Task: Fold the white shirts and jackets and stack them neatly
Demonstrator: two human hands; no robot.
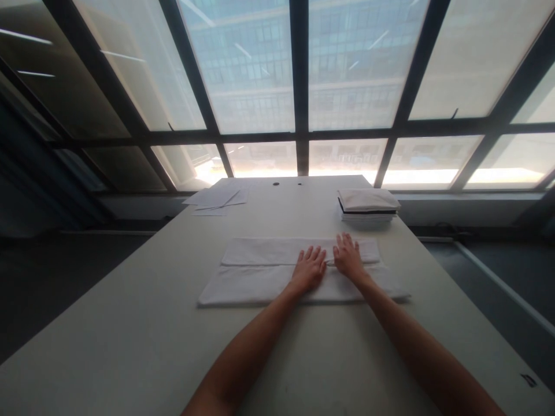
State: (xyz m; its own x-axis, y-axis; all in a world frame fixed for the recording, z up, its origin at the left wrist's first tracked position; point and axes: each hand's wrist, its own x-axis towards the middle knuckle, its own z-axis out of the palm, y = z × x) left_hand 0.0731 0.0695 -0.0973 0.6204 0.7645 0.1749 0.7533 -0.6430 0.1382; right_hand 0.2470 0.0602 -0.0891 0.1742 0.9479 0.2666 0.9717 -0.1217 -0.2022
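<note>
A white cloth, folded into a wide flat strip, lies across the middle of the table. A seam or fold edge runs along its length, with a small wrinkle between my hands. My left hand rests palm down on the cloth right of its middle, fingers stretched forward. Just to its right, my right hand also presses flat on the cloth, its fingertips on the far band. Both hands are open, and neither grips the fabric.
The white table stretches toward tall windows. At its far right sits a stack of folded cloths, white with a dark layer. Loose white paper sheets lie at the far left. A small dark mark is near the right edge.
</note>
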